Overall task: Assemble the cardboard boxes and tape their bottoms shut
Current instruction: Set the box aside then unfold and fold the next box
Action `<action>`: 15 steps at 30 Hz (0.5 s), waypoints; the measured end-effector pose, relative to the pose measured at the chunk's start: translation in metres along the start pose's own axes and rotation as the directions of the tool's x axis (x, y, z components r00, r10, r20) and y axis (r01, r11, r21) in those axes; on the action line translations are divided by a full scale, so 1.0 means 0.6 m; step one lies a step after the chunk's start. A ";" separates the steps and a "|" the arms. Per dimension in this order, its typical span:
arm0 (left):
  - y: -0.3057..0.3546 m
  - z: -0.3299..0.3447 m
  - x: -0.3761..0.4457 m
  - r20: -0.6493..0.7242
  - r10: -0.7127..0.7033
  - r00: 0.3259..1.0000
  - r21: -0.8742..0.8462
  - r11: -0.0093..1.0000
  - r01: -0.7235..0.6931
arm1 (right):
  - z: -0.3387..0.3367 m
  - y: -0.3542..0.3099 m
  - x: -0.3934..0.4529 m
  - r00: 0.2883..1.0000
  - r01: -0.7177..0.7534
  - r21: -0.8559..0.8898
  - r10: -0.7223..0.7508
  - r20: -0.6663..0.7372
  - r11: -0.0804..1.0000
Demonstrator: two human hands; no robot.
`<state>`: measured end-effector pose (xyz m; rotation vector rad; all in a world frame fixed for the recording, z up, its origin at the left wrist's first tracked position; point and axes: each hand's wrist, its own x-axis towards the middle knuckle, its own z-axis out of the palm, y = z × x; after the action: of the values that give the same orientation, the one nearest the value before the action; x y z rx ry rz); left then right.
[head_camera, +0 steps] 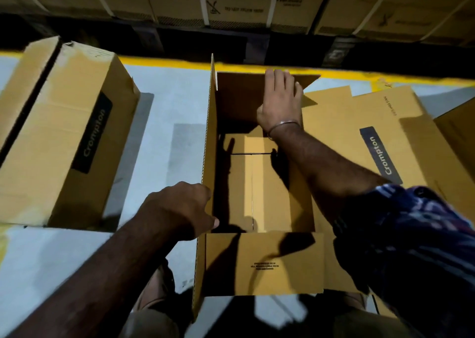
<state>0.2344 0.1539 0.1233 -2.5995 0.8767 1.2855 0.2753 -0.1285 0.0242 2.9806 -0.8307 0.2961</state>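
Right at centre, an open cardboard box (259, 263) stands on the grey floor (174, 101) w/ its opening up toward the head cam; the bottom flaps inside look folded shut, a dark seam crossing them. Near flap at 6 o'clock hangs out flat, small print on it. Long left flap stands upright, edge-on.

Left hand (177, 209), at approx 8 o'clock of the box, holds the upright left flap near its lower end: thumb on the inner side, fingers curled on the outer side, so grip clamped on the box. Right hand (281, 98) reaches across to 12 o'clock, fingers straight and laid flat on the far flap, pressing it; grip apart, not curled. Metal bangle (282, 128) on that wrist, dark patterned sleeve (411, 224) further up the arm.

At 9–10 o'clock, well apart from the open box, a second box (64, 132) lies on the floor, black "Crompton" label showing. At 3 o'clock, flat unfolded cartons (372, 122) w/ the same label lie just beside the open box, partly under the right arm. Yellow floor line (359, 77) runs across at 12, w/ strapped stacked cartons (231, 1) behind it.
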 end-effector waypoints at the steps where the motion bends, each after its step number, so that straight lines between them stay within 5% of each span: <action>1: 0.002 -0.001 0.001 -0.006 -0.004 1.000 -0.002 1.000 0.004 | 0.005 -0.003 -0.018 1.000 -0.011 0.011 0.011 -0.024 1.000; 4: 0.011 -0.003 0.003 -0.027 -0.001 1.000 -0.010 1.000 0.001 | 0.043 -0.008 -0.099 0.993 0.005 -0.002 -0.005 0.117 1.000; 6: 0.016 -0.002 0.004 -0.035 -0.001 0.999 -0.007 1.000 0.000 | 0.086 0.000 -0.159 0.904 0.041 -0.031 -0.024 0.427 0.999; 8: 0.018 0.001 0.004 -0.041 -0.004 0.999 -0.003 1.000 0.004 | 0.125 0.012 -0.194 0.808 0.062 -0.096 0.006 0.589 0.993; 15: 0.023 0.003 0.002 -0.108 0.029 0.994 0.022 0.999 -0.027 | 0.108 0.012 -0.125 0.755 -0.039 0.028 0.011 0.656 0.999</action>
<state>0.2264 0.1426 0.1235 -2.6723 0.9419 1.1450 0.2201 -0.1017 -0.0539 3.1131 -0.8963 -0.8079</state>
